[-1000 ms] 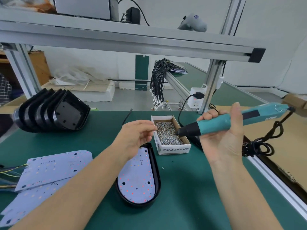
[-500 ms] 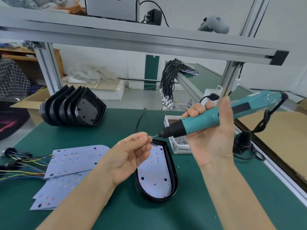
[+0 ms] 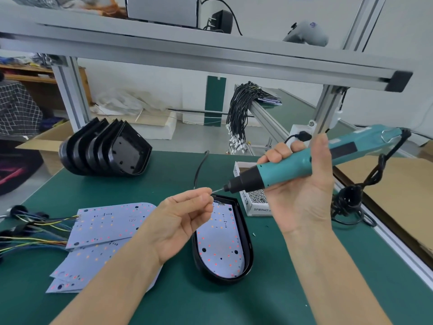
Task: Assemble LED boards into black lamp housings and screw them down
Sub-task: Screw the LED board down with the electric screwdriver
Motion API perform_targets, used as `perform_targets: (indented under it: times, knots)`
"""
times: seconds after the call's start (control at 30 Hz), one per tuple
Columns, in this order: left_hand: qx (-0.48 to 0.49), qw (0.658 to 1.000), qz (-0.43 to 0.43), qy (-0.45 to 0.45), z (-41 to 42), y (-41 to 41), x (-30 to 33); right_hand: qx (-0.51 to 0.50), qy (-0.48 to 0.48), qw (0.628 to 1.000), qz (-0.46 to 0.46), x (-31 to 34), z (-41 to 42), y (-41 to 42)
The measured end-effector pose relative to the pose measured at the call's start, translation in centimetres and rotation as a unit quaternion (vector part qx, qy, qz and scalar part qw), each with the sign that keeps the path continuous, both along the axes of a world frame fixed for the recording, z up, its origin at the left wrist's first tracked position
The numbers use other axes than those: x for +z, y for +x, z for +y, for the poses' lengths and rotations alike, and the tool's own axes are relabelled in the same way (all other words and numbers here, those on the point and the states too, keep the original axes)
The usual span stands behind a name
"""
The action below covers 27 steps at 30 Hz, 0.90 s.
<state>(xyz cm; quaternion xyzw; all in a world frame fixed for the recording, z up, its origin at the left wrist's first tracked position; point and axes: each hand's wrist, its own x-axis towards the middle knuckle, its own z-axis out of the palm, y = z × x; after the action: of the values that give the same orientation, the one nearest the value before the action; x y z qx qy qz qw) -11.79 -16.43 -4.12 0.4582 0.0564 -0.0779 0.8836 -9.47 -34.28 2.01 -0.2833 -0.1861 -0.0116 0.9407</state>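
Green matting covers the table (image 3: 164, 179), which fills the lower half of the frame under a grey aluminium frame shelf (image 3: 210, 55). At centre, the left hand (image 3: 180, 221) pinches something very small, too small to make out, between thumb and fingers (image 3: 206, 192), right at the thin bit of a teal and black electric screwdriver (image 3: 293, 165). The right hand (image 3: 302, 198), right of centre, has its fingers wrapped around the screwdriver's body, tip angled down to the left. Just below both hands, a black oval lamp housing (image 3: 246, 242) lies on the table with a white LED board (image 3: 220, 249) seated inside it. At lower left, a loose pile of white LED boards with coloured wires (image 3: 103, 231) lies flat. At upper left, a row of empty black housings (image 3: 105, 148) stands on edge. Behind the right hand sits a small white cardboard box of screws (image 3: 255, 202).
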Motion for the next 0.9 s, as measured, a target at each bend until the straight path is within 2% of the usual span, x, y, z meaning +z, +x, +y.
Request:
perform_targets:
  times: [0.27, 0.43, 0.9]
  knots:
    - [-0.027, 0.997, -0.001, -0.078, -0.26, -0.33, -0.2, 0.011, -0.003, 1.0, -0.006, 0.14, -0.1, -0.23]
    - [-0.055, 0.998, -0.01, -0.041, -0.53, -0.49, -0.1, 0.012, -0.007, 1.0, -0.014, 0.42, 0.02, -0.2]
    - [-0.074, 0.995, -0.027, -0.058, -0.36, -0.49, -0.1, 0.012, -0.011, 1.0, -0.013, 0.41, 0.45, -0.27]
